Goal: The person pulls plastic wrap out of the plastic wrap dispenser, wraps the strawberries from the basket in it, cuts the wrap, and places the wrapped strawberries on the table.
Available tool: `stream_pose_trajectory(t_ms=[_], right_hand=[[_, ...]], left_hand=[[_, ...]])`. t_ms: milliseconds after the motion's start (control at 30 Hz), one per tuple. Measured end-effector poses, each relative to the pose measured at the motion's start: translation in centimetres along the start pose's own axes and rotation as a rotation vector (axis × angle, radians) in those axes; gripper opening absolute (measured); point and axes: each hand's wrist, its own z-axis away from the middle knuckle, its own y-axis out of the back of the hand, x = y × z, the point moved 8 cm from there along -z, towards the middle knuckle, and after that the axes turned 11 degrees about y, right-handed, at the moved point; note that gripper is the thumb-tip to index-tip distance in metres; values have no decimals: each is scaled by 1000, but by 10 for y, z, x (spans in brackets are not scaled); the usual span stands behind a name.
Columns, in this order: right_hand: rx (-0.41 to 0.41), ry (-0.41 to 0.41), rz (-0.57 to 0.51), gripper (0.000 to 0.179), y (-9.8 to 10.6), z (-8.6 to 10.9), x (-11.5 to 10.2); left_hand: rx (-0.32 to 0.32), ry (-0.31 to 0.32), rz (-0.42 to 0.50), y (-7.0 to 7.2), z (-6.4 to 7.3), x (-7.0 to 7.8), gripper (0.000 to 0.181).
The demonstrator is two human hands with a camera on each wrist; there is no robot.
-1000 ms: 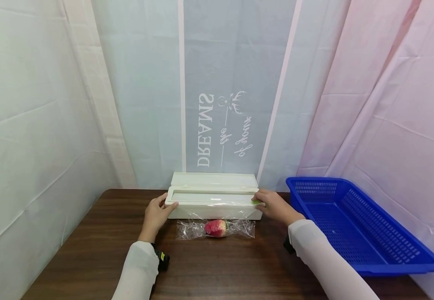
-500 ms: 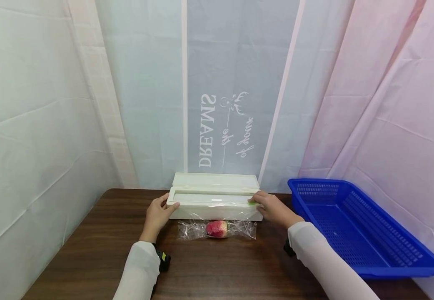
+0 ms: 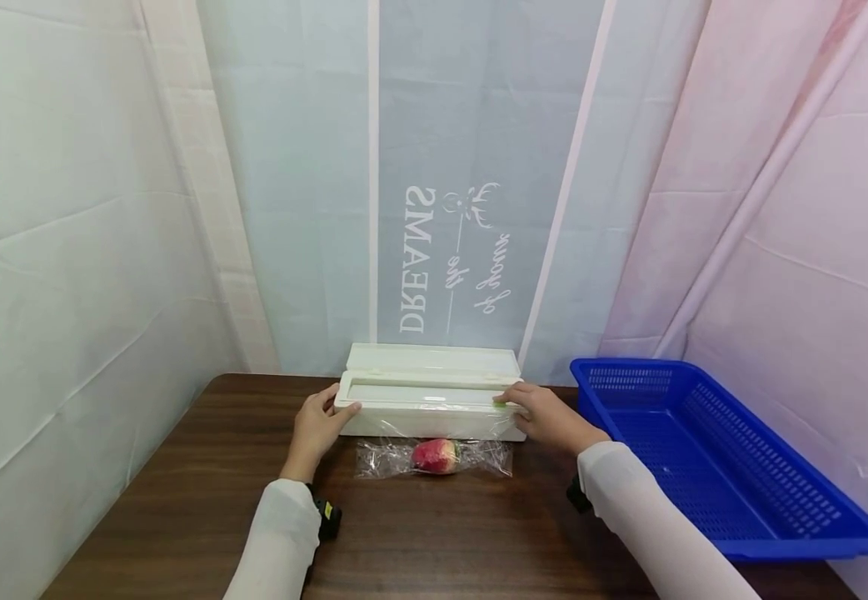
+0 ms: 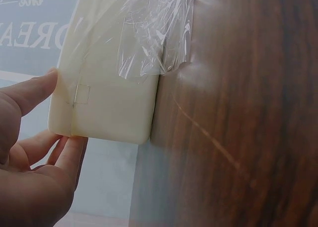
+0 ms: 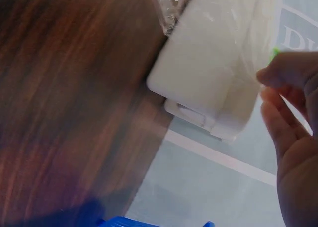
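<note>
A white cling film dispenser [image 3: 426, 423] stands at the back of the table with its lid [image 3: 434, 360] raised. My left hand [image 3: 316, 429] grips its left end, thumb on the front edge and fingers behind the corner. At the right end, my right hand [image 3: 550, 419] pinches the small green slide cutter [image 3: 500, 405] on the top edge. Clear film [image 4: 154, 33] hangs over the dispenser's front to the table. Just in front lies a red and yellow fruit [image 3: 434, 457], wrapped in film that spreads flat on both sides.
To the right, a blue perforated basket [image 3: 779, 546] stands beside my right forearm. The dark wooden table [image 3: 434, 542] runs toward me in front of the fruit. Printed cloth curtains [image 3: 479, 125] hang behind and on both sides.
My right hand has slid the green cutter a little to the left along the dispenser's top edge. The left hand keeps its grip, and the wrapped fruit stays in place.
</note>
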Motion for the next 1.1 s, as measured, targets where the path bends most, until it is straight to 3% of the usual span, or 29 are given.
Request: stream_pose_trajectory(t_ms=[400,700,1100], right_hand=[[133,-204,0,24,7,-5,-2],[142,-353,-41,21,1,-7,0],[121,-396,-58,20,-2,-4,4]], left_hand=[[1,4,-6,-1,1,2,68],[3,4,1,1,1,3,68],[-7,-10,16,0,1,3,68]])
